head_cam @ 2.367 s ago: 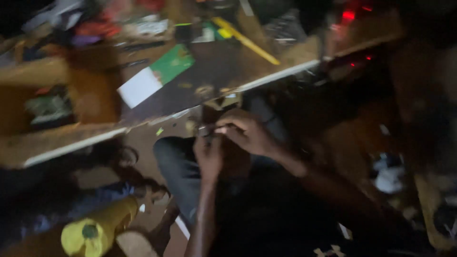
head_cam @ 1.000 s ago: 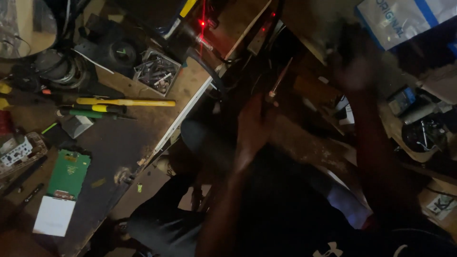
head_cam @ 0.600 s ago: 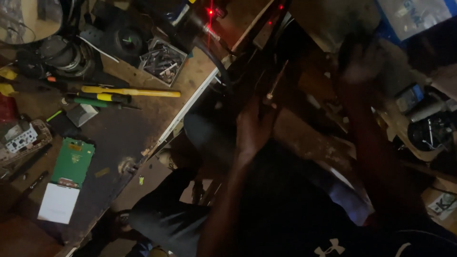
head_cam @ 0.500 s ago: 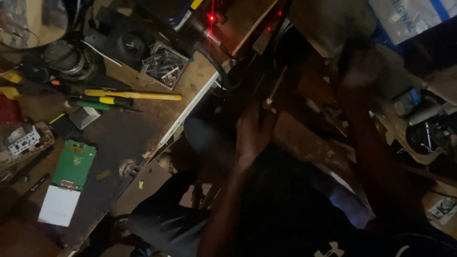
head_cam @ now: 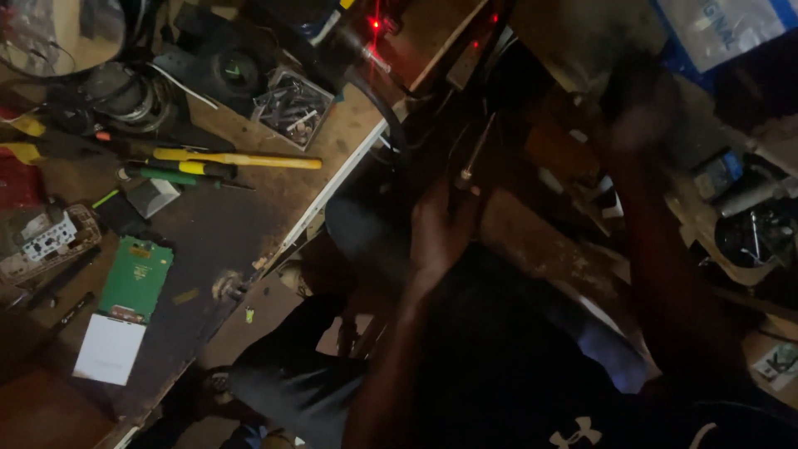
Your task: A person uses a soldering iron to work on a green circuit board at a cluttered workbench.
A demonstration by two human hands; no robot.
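Observation:
My left hand (head_cam: 439, 234) is raised in front of my dark shirt, next to the workbench edge (head_cam: 332, 187). It is closed on a thin screwdriver (head_cam: 474, 156) whose metal shaft points up and to the right. My right hand (head_cam: 638, 112) is stretched out far to the upper right, over a cluttered dark shelf. It is blurred and in shadow, so I cannot tell whether it holds anything. The two hands are well apart.
On the workbench lie a green circuit board (head_cam: 135, 278), a white card (head_cam: 108, 349), a yellow-handled screwdriver (head_cam: 237, 159), a green one (head_cam: 183, 171) and a tray of metal bits (head_cam: 291, 108). A red light (head_cam: 374, 23) glows at the back. Small containers (head_cam: 748, 229) crowd the right.
Earlier both hands worked close together in my lap. Now they are apart, the right one reaching up to the right. Over the last second only the view has shifted slightly.

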